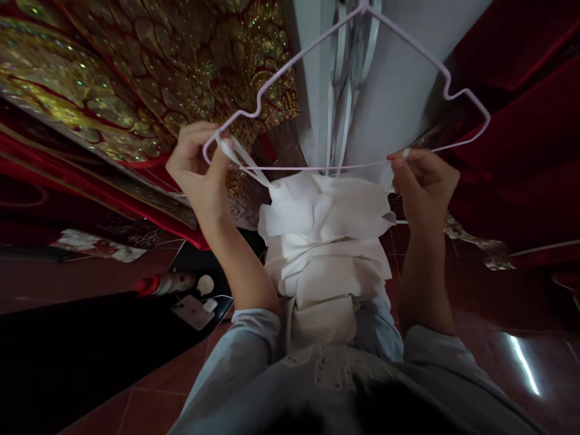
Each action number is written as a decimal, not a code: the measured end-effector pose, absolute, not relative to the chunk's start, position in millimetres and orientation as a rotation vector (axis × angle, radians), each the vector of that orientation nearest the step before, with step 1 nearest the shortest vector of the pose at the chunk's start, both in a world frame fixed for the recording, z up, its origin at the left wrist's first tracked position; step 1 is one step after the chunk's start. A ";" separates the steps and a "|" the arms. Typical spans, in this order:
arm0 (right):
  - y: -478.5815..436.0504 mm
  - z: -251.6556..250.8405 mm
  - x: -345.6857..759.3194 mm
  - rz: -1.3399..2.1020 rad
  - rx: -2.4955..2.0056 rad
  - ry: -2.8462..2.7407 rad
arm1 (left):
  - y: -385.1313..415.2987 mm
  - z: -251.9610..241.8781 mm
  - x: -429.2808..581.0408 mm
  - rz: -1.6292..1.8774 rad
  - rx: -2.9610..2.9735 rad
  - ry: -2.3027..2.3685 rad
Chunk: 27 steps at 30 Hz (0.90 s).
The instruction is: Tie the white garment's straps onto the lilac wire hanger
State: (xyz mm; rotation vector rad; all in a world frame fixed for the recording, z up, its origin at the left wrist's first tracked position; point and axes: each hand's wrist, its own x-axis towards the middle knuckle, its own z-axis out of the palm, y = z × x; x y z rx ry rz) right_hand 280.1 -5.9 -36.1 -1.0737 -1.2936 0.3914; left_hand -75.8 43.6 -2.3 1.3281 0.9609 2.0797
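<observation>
A pale pink hanger (312,54) is held up in front of me, its hook cut off by the top edge. My left hand (203,166) pinches a white strap (247,160) at the hanger's left end, where the strap loops over the wire. With thumb and forefinger closed, my right hand (421,178) grips near the bottom bar on the right; a bit of white strap shows over its forefinger. Below the bar hangs a white ruffled garment (330,254), its tiers falling toward my lap.
Red and gold sequined costumes (212,72) hang at the left, dark red cloth (530,121) at the right. On a black surface (81,350) at lower left are a phone (193,311), a white case (209,305) and a red-capped bottle (165,283). Red tiles (154,368) cover the floor.
</observation>
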 end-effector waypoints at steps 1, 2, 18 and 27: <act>-7.5 -35.6 277.6 0.410 -1.064 -1.290 | 46.8 3.8 -76.0 2.088 1.503 0.946; -8.9 -35.2 275.2 0.423 -1.059 -1.285 | 49.3 9.7 -75.2 2.076 1.665 0.923; -16.8 -33.3 264.9 0.484 -1.055 -1.250 | 34.7 0.3 -17.5 1.958 0.568 0.813; 28.3 -52.4 364.9 -0.068 -0.984 -0.856 | 30.3 -29.2 -12.2 2.005 0.803 0.666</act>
